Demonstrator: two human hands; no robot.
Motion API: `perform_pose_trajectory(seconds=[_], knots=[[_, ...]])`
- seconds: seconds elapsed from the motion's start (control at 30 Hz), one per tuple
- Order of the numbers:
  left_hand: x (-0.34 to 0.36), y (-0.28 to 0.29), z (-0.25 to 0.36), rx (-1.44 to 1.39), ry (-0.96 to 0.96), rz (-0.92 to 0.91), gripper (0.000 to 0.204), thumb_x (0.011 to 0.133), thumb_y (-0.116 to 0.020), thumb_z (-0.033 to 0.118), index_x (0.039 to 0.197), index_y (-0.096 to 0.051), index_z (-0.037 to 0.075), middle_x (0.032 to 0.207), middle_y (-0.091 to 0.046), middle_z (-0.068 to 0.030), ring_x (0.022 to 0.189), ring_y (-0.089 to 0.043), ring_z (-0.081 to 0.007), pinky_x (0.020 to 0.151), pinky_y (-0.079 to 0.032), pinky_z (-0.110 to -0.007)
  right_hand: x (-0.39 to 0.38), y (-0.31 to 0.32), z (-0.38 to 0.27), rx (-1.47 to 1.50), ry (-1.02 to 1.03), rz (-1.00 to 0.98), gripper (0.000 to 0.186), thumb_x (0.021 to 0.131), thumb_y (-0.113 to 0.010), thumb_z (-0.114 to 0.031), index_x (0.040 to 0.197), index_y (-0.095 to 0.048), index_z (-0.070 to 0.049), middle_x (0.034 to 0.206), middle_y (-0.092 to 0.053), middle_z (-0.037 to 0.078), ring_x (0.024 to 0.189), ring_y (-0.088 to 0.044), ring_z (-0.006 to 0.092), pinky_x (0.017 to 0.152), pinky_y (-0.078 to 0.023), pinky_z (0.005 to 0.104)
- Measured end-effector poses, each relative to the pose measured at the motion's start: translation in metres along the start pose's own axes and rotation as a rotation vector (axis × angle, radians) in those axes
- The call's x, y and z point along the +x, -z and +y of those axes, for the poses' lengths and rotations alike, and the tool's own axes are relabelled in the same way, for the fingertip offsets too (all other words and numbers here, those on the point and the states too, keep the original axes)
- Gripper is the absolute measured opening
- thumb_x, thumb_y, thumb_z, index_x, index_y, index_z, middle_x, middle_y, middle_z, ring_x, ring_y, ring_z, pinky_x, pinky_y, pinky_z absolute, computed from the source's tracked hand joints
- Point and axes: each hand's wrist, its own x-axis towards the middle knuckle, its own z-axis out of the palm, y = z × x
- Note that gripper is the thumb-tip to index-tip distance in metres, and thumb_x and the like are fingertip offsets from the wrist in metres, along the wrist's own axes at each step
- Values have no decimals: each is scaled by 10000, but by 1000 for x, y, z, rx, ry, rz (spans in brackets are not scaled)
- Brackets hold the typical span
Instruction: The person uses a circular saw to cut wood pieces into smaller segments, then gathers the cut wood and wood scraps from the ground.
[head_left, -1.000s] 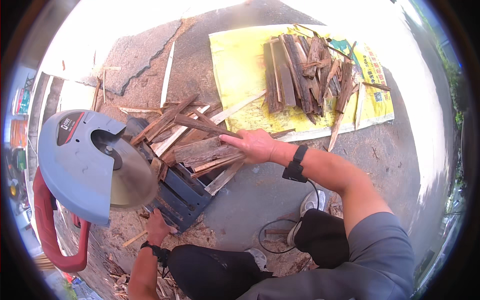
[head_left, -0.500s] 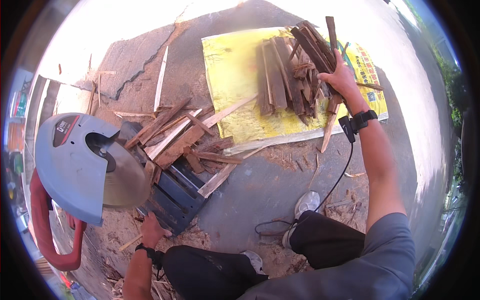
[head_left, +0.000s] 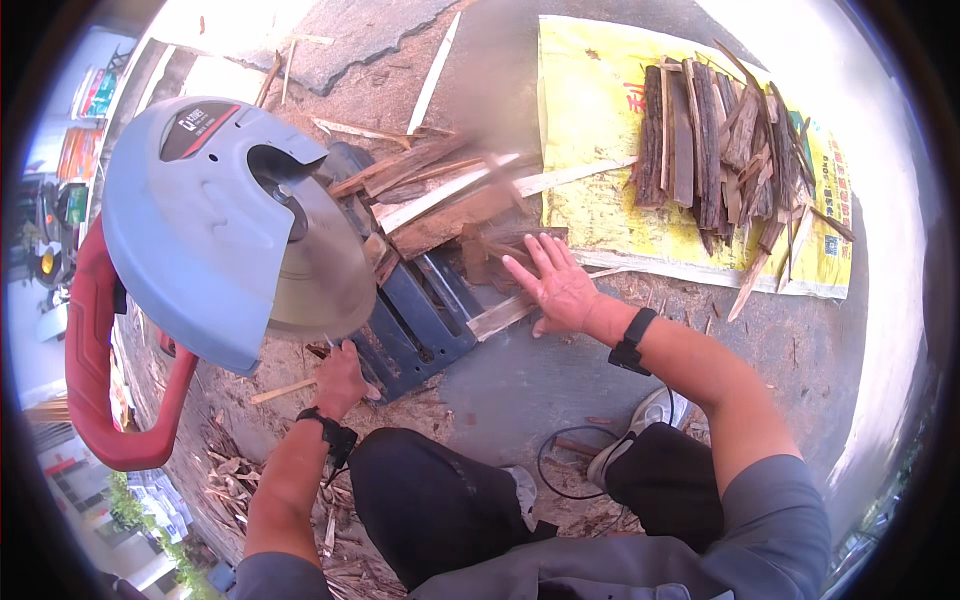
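My right hand (head_left: 553, 285) hovers palm up with fingers spread over loose wood strips (head_left: 450, 200) heaped beside the saw; it holds nothing. My left hand (head_left: 342, 378) rests low on the dark blue saw base (head_left: 430, 310), next to a thin stick; its fingers curl at the base's edge. A chop saw with a grey blade guard (head_left: 195, 225), a bare round blade (head_left: 325, 265) and a red handle (head_left: 95, 370) stands raised at the left. Cut wood pieces (head_left: 725, 150) lie stacked on a yellow sack (head_left: 600, 190) at the upper right.
Splinters and wood scraps (head_left: 235, 480) litter the concrete ground around my knees. A black cable (head_left: 560, 470) loops by my shoe (head_left: 640, 415). Long pale slats (head_left: 435, 75) lie beyond the saw. Coloured packages (head_left: 75, 155) sit at the far left.
My right hand has come back from the stack on the yellow sack to the strips by the saw, now with nothing in it. The view has shifted closer to the saw.
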Motion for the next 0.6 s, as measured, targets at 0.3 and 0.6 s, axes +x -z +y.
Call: perform_pose_trajectory(seconds=[0.3,0.6], knots=[[-3,9,0,-40,-11,-44,872,518,-930,306,1183,-457,-6,1135,-587,-222,1053,-610,-381,852,-533,-445,58,-10,15,-59,-108,-152,1105,667,-798,-381,1516,-145,-110,1219,-524,215,1165,-483,356,997,-370,457],[2,2,-8,-68,-7,-16,869,507,-935,304,1167,-456,5,1125,-582,-223,1058,-603,-389,856,-530,-443,49,-21,-7,137,-259,-177,690,743,-626,-123,1380,-371,-53,986,-634,202,914,-628,373,793,-503,433]])
